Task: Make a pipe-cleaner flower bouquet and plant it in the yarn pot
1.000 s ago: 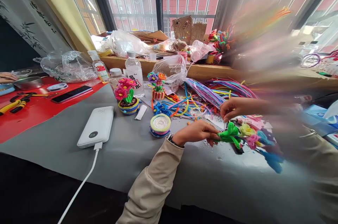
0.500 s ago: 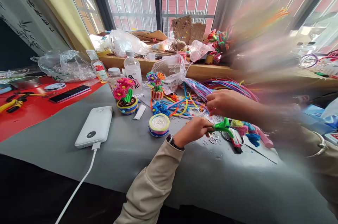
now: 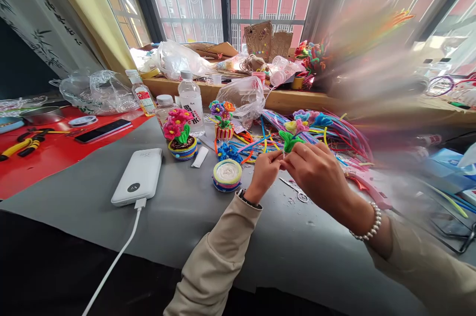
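A small bouquet of pipe-cleaner flowers (image 3: 298, 125) stands upright between my hands, with green leaves (image 3: 289, 140) below yellow, pink and blue blooms. My left hand (image 3: 265, 173) is closed, its fingertips pinching the lower stem. Around the same stem, just under the leaves, the fingers of my right hand (image 3: 316, 171) are closed, and they hide most of it. A round pot (image 3: 227, 176) wrapped in yellow, pink and blue with a white top sits left of my left hand. Small scissors (image 3: 296, 190) lie on the grey mat below my right hand.
Left of the pot stand a pink flower pot (image 3: 182, 150), a striped pot of flowers (image 3: 224, 131) and a water bottle (image 3: 191, 102). A white power bank (image 3: 137, 177) with a cable lies nearer. Loose pipe cleaners (image 3: 345, 137) spread behind my hands.
The bouquet has swung from lying sideways to upright, blooms upward. My right hand has come down and closed on the stem beside my left hand. The small scissors now show more fully.
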A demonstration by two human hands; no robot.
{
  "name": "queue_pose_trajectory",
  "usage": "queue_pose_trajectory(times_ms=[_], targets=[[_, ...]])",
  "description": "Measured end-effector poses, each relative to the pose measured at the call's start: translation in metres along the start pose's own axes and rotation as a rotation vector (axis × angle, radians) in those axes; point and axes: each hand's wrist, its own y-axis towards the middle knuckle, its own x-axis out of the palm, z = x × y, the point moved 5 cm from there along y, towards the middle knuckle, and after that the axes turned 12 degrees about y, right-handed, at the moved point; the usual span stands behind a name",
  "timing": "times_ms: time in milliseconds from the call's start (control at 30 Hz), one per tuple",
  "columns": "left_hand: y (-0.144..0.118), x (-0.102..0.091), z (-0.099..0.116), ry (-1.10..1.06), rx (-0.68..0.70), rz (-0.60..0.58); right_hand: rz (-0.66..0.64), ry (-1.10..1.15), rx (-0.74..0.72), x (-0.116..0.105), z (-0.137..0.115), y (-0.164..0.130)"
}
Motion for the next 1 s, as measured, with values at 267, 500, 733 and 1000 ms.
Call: queue_pose_trajectory(times_ms=[267, 500, 733, 1000], targets=[[-0.001, 0.007, -0.003, -0.504, -0.147, -0.070, 0.192, 0.559, 0.533, 0.012, 0.029, -0.041], [-0.005, 0.011, 0.003, -0.639, -0.187, -0.184, 0.094, 0.844, 0.855, 0.023, 0.054, -0.058], [-0.010, 0.019, 0.007, -0.586, -0.125, -0.339, -0.180, 1.111, 0.858, 0.046, 0.079, -0.066], [-0.020, 0.025, 0.018, -0.391, -0.007, -0.632, -0.472, 0.980, 0.550, 0.061, 0.106, -0.067]])
